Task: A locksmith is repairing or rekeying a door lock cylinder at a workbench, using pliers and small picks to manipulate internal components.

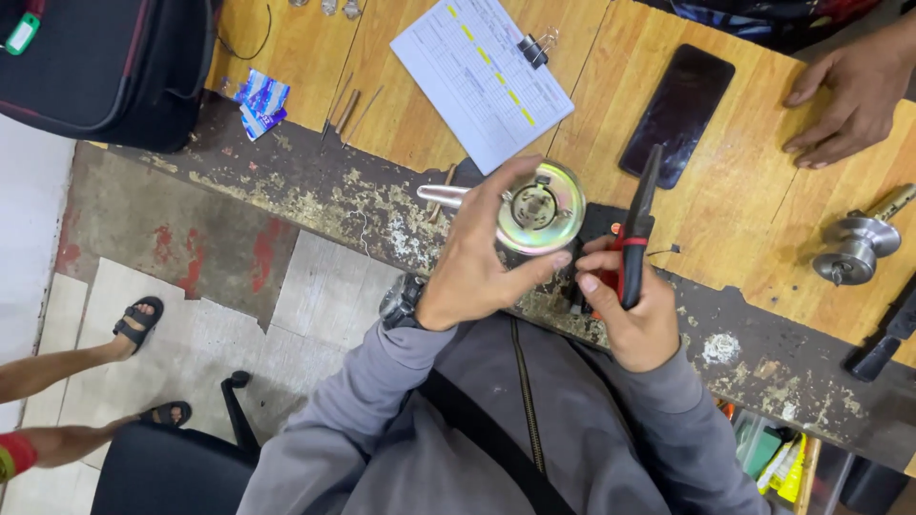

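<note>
My left hand (482, 262) grips a round metal door-lock part (541, 207), a shiny disc with a brass-toned centre and a silver spindle sticking out to the left. Just to its right, my right hand (634, 319) holds red-and-black pliers (637, 232) upright, jaws pointing away from me, close beside the disc. Both hands hover over the worn near edge of a wooden workbench (744, 200). A watch sits on my left wrist.
On the bench lie a clipped paper form (480, 74), a black phone (677, 114) and a silver door knob (859, 246). Another person's hand (849, 95) rests at the far right. A black bag (105, 62) sits top left; sandalled feet (138, 324) stand on the floor.
</note>
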